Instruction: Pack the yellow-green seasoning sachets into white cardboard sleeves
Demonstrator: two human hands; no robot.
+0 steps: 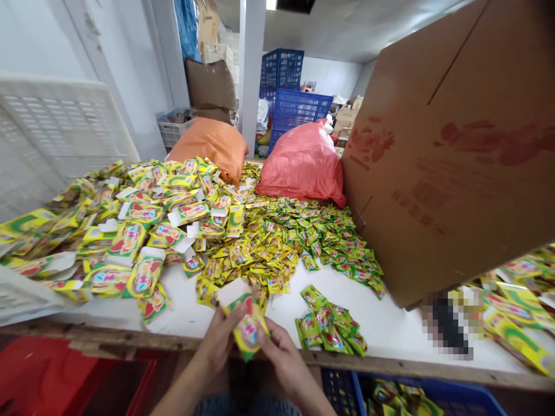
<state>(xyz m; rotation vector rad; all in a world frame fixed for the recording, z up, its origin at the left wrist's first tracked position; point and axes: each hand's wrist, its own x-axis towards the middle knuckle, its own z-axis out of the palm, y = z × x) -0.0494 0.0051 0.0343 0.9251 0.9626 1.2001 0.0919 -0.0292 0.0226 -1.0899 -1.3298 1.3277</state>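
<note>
Two hands meet low at the table's near edge, both on one small carton (246,323). Left hand (219,341) grips it from the left, fingers curled about its side; right hand (280,352) pinches it from the right, thumb on the front face. Carton is yellow-green with red print, its white top flap standing open. It is held just off the table (390,329), over the wooden lip.

Sachets (332,323): a small green cluster lies just right of the hands, near the table edge. A far larger spread of sachets (286,237) covers the middle of the table, running back toward the red sack (303,162).

Flat cartons (143,225), same print, heaped at left, many with white flaps showing. Orange sack (212,144) sits behind that heap. White crate (56,127) leans at far left.

Big cardboard box (451,144) tilts in at right, its lower corner touching down among the sachets. More cartons lie beyond it at far right; a blurred patch there, contents not readable.

Blue crates (290,92) stacked in the back of the room. Under the table: red bin (52,375) at left, blue bin (433,396) at right holding what look like more sachets, though only partly in view.
</note>
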